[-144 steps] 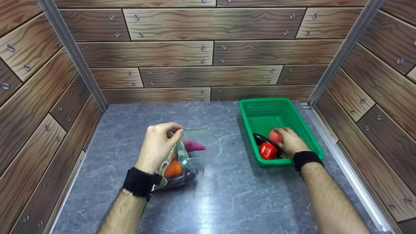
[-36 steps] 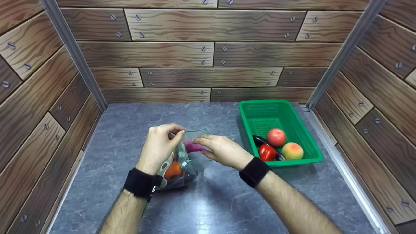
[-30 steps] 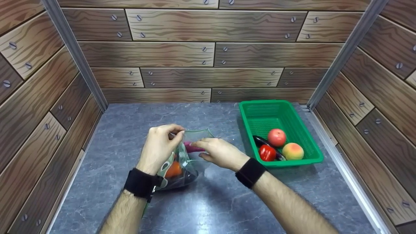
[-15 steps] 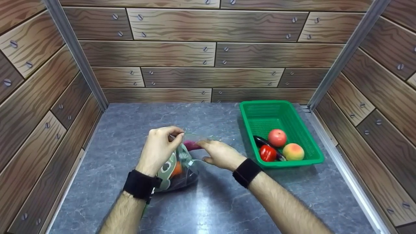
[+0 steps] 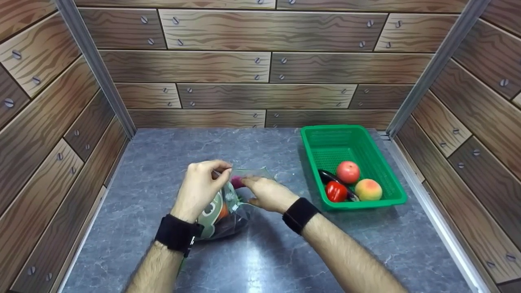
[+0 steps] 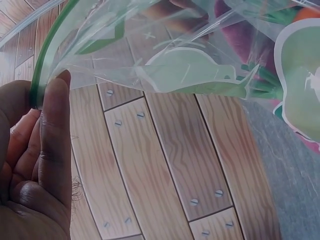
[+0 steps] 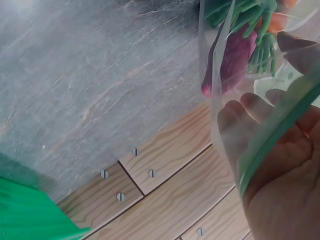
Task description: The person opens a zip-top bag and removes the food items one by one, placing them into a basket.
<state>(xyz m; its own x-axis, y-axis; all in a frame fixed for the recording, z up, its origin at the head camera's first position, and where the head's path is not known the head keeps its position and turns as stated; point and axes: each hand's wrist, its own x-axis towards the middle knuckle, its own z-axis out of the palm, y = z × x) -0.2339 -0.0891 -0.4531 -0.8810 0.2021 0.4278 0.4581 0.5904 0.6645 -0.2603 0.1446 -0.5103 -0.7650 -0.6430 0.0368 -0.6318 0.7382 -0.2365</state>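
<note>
My left hand (image 5: 199,185) pinches the rim of a clear zip bag (image 5: 234,221) between thumb and fingertips; in the left wrist view the green zip edge (image 6: 50,47) runs up from this pinch. My right hand (image 5: 270,193) reaches into the bag's mouth, fingers spread loosely and nothing visibly gripped. In the right wrist view, clear film and the green zip strip (image 7: 280,130) cross in front of it. Inside the bag lie a purple sweet potato-like vegetable (image 7: 235,60), something orange (image 5: 223,211) with green stalks (image 7: 245,15), and a dark item at the bottom.
A green plastic basket (image 5: 309,152) stands at the right, holding a red bell pepper (image 5: 336,191), a dark eggplant (image 5: 327,176), a pinkish-red round fruit (image 5: 348,171) and a peach (image 5: 368,189). Wood-patterned walls (image 5: 211,67) enclose the grey tabletop (image 5: 171,146).
My right hand has gone from the basket, where it was at the round fruit, to the bag, and moved slightly left and deeper into its mouth. The left hand keeps its pinch; the bag has tilted slightly.
</note>
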